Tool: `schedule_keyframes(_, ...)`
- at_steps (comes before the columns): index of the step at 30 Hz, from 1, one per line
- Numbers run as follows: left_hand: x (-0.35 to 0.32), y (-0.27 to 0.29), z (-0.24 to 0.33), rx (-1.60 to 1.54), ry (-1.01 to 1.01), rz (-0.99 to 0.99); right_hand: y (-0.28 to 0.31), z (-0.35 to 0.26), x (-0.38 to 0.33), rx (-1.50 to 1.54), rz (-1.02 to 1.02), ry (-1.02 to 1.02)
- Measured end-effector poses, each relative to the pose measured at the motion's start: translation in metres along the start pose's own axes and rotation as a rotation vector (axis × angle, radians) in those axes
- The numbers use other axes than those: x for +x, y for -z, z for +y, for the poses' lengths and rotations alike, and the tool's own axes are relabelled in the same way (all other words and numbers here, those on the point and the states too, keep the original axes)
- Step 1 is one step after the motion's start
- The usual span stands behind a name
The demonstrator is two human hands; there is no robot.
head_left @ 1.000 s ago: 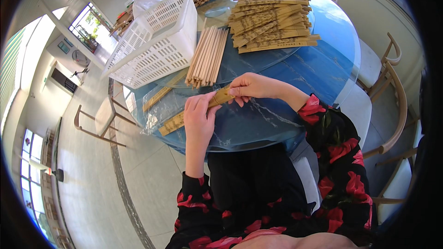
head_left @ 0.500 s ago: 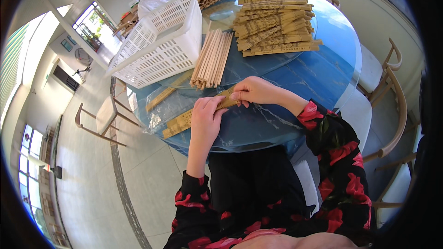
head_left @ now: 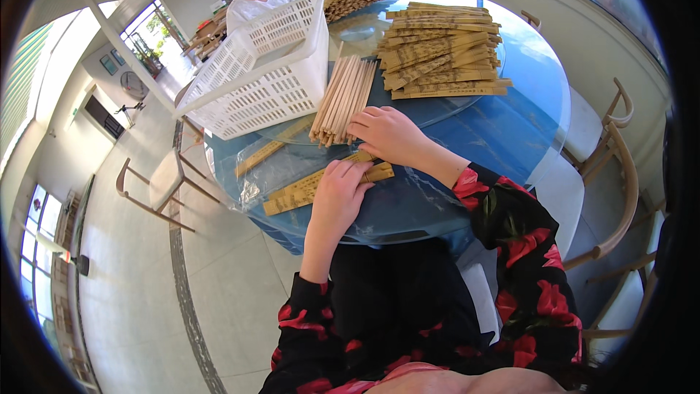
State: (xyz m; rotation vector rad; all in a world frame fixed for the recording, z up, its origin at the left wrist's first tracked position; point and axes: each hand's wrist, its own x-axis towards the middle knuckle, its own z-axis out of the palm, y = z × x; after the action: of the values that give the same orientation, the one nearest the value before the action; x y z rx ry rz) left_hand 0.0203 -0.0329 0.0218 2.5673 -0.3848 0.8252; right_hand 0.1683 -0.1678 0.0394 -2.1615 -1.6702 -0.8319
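Observation:
My left hand (head_left: 340, 191) is closed over a few yellow-brown printed paper chopstick sleeves (head_left: 288, 199), holding them slantwise near the table's front edge. Their far-left ends and one right end stick out from under the fingers. My right hand (head_left: 390, 137) reaches past it with its fingers apart, fingertips at the near ends of a pile of bare wooden chopsticks (head_left: 344, 98). Whether a chopstick is between them is hidden. Another sleeve (head_left: 262, 157) lies to the left on clear plastic film (head_left: 248, 188). Behind the right hand is a large stack of sleeves (head_left: 445, 51).
A white slotted plastic basket (head_left: 281, 95) stands at the left of the round glass-topped blue table (head_left: 529, 113). More sleeve-like sticks (head_left: 354, 0) are piled at the back. A person (head_left: 255, 0) is beyond the basket. Wooden chairs (head_left: 169, 186) surround the table.
My right hand has left the sleeves and moved up to the near ends of the chopsticks. The left hand keeps hold of the sleeves. The view has shifted slightly.

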Motion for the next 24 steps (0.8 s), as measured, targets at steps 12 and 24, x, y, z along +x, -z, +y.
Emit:
schedule_keyframes(12, 0.0, 0.0, 0.002, -0.001, 0.017, -0.013, -0.006, 0.003, -0.005, 0.087, 0.033, 0.001)
schedule_keyframes(24, -0.003, 0.0, -0.005, 0.031, 0.058, 0.046, 0.007, 0.007, -0.014, 0.183, -0.015, -0.147)
